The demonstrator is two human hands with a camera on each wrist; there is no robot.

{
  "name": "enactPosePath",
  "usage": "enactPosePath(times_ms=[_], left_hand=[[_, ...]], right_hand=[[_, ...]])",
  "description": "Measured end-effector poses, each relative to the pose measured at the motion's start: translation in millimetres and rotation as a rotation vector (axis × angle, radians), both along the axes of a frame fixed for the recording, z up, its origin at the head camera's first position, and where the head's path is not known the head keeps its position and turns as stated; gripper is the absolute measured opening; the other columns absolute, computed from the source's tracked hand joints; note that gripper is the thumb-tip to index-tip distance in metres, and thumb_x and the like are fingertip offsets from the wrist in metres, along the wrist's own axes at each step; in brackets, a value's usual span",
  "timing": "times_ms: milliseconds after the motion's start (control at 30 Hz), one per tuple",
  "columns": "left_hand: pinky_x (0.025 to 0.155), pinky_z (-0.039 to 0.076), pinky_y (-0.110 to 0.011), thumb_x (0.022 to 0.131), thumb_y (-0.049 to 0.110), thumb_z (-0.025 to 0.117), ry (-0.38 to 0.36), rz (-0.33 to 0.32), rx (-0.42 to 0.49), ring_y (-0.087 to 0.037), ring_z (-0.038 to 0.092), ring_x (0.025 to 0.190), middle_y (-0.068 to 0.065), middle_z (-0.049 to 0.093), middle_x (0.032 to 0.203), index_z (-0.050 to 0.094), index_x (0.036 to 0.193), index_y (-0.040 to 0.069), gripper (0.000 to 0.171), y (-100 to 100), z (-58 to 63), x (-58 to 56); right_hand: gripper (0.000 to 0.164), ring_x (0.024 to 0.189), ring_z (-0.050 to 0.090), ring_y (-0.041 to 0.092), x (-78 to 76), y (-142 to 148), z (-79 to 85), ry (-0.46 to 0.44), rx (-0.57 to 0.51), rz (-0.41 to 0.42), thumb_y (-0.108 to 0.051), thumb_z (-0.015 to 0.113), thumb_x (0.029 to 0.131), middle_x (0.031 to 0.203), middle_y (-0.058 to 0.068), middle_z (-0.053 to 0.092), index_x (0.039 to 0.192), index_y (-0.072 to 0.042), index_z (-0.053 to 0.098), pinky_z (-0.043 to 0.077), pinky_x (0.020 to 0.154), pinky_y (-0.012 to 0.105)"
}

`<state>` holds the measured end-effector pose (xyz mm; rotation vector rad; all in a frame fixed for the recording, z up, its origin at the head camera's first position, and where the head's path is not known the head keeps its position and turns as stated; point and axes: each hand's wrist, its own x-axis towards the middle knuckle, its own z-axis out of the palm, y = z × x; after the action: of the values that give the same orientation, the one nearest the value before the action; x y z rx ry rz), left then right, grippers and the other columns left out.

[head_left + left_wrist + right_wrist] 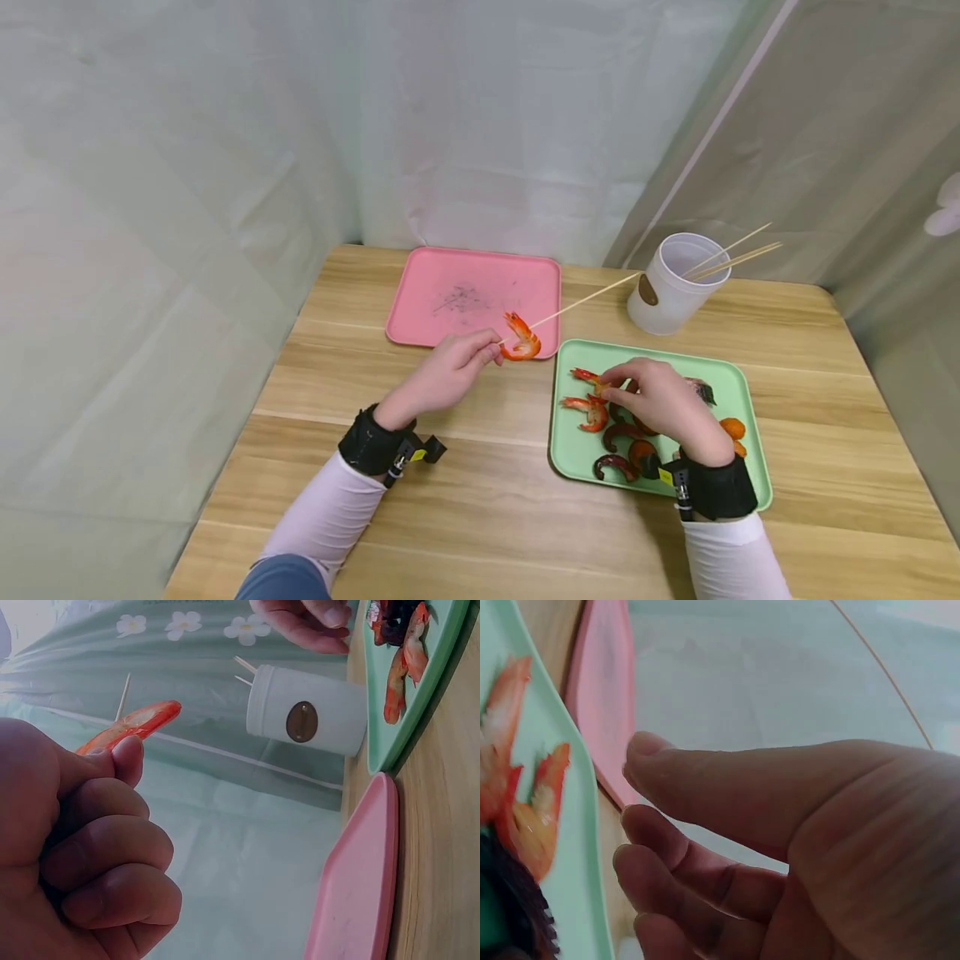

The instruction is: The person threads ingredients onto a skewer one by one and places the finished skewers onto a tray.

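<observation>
Apparently mid-threading, a skewered shrimp (528, 343) is pinched in the left hand (452, 372) near the pink tray (517, 275); the right hand's grip (663, 402), empty, is poised over the green tray (592, 354), whence another shrimp (595, 417) seemingly must be lifted.

Wood-grain table (480, 525), pink tray (418, 308) with dark marks, white cup (678, 302) with brown oval patch (647, 290), pale curtain (517, 125) behind
</observation>
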<state>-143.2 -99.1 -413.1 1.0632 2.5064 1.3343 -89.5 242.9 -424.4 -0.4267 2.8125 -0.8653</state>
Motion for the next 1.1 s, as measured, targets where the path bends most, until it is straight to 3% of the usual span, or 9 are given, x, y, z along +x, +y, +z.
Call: enactPosePath(times_ms=[133,400,567,700,867,1100], left_hand=[[0.07,0.047,-0.034,0.114,0.009,0.048,0.0,-0.003,-0.013,-0.012,0.044,0.068,0.0,0.07,0.094,0.07,0.108,0.004,0.023,-1,1.2,1.1],[0.074,0.05,-0.036,0.114,0.01,0.049,0.004,-0.018,-0.024,-0.013,0.049,0.07,0.001,0.071,0.095,0.07,0.106,0.009,0.022,-4,2.8,0.9],[0.078,0.052,-0.037,0.114,0.009,0.05,-0.006,-0.034,-0.026,-0.016,0.057,0.079,0.0,0.072,0.097,0.07,0.106,0.009,0.022,-5,3.8,1.6],[0.08,0.053,-0.037,0.114,0.009,0.05,-0.013,-0.045,-0.031,-0.021,0.061,0.084,-0.002,0.073,0.098,0.07,0.105,0.009,0.021,-4,4.4,2.3],[0.079,0.052,-0.036,0.114,0.009,0.051,-0.011,-0.043,-0.041,-0.016,0.056,0.08,0.0,0.071,0.096,0.069,0.104,0.011,0.021,-3,4.1,2.6],[0.074,0.049,-0.034,0.114,0.011,0.052,-0.019,-0.051,-0.041,-0.011,0.048,0.072,0.003,0.066,0.091,0.069,0.103,0.012,0.02,-3,2.8,2.1]], right_hand=[[0.017,0.079,0.061,0.012,-0.6,-9,-6.2,-0.008,0.007,0.049,-0.015,0.081,0.097,0.09,-0.005,0.071,0.113,-0.009,0.082,0.052,0.073,0.036],[0.017,0.073,0.054,0.012,-0.9,-29,-12.9,-0.041,0.081,0.103,-0.015,0.082,0.095,0.074,-0.01,0.062,0.112,-0.013,0.081,0.047,0.069,0.034],[0.012,0.073,0.056,0.011,0.9,-36,-19.0,-0.038,0.116,0.086,-0.014,0.085,0.092,0.076,-0.012,0.063,0.102,-0.017,0.079,0.047,0.068,0.033],[0.018,0.065,0.053,0.012,2.7,-40,-24.1,-0.046,0.133,0.051,-0.013,0.084,0.09,0.071,-0.01,0.059,0.105,-0.017,0.078,0.043,0.061,0.033],[0.017,0.06,0.05,0.012,2.9,-44,-30.2,-0.031,0.149,0.028,-0.013,0.083,0.092,0.066,-0.008,0.054,0.108,-0.016,0.077,0.04,0.059,0.033],[0.013,0.062,0.053,0.009,2.3,-47,-33.6,-0.003,0.15,0.038,-0.015,0.085,0.093,0.068,-0.011,0.058,0.103,-0.018,0.078,0.046,0.061,0.033]])
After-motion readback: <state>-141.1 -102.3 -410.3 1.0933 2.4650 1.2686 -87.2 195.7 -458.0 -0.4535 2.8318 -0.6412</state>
